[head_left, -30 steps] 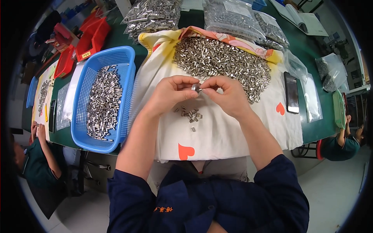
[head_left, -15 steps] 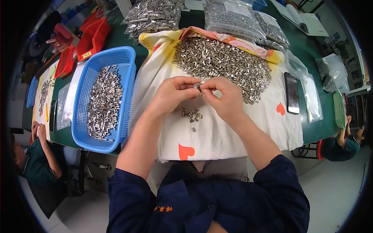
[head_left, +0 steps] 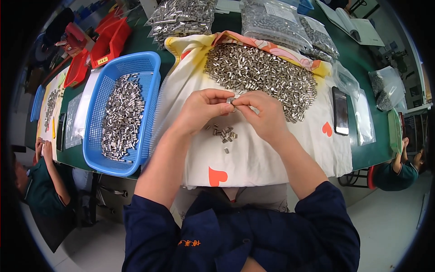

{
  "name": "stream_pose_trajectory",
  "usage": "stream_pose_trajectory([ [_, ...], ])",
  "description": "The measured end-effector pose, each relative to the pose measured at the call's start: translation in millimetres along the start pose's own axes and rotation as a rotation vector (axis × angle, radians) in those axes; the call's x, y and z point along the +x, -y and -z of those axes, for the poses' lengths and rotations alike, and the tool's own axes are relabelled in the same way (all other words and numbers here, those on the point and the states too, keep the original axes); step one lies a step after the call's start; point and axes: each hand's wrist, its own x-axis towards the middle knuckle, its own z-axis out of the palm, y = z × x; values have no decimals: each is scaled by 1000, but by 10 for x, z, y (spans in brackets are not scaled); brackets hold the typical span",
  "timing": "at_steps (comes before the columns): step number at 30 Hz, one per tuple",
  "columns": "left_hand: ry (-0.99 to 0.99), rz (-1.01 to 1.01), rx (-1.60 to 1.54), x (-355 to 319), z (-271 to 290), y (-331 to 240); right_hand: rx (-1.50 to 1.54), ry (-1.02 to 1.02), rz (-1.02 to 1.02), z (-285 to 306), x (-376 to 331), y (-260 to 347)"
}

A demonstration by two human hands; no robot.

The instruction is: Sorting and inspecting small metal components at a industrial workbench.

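Note:
Over the cloth my two hands meet fingertip to fingertip. My left hand (head_left: 198, 110) pinches a small silvery metal sleeve (head_left: 230, 100) between thumb and fingers. Closed in a pinch, my right hand (head_left: 266, 115) touches the sleeve's right side; whether its fingertips hide another piece I cannot tell. Just beyond the hands spreads a large heap of short metal sleeves (head_left: 258, 68). Below them lies a small cluster of sleeves (head_left: 224, 133), with one single sleeve (head_left: 226, 150) nearer to me. All rest on a white cloth (head_left: 253, 165) with red hearts.
At the left a blue basket (head_left: 154, 68) holds many sleeves. Bags of metal parts (head_left: 272, 22) stand at the back. A phone (head_left: 340, 111) lies at the right beside a clear plastic bag (head_left: 365, 120). Red bins (head_left: 108, 45) sit back left. Other people work at both sides.
Both hands stay in the same place. The right fingertips have shifted slightly at the sleeve, and the sleeve shows a different side. The whole view has moved a little.

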Motion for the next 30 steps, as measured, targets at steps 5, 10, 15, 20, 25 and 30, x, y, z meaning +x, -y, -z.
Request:
stream_pose_trajectory([
  [5, 69, 55, 113, -39, -5, -48, 277, 374, -466, 106, 68, -12],
  [10, 160, 100, 255, -42, 46, -30, 143, 266, -432, 133, 115, -315],
  [15, 166, 70, 262, -13, -3, -14, -422, 89, 33, -83, 75, -450],
  [20, 98, 83, 180, -11, 9, -24, -508, 141, 42, -102, 49, -359],
  [25, 16, 52, 73, 12, 59, 11, 5, 226, -430, 2, 72, -108],
  [30, 10, 42, 56, 12, 39, -29, 283, 229, -405, 52, 46, -86],
])
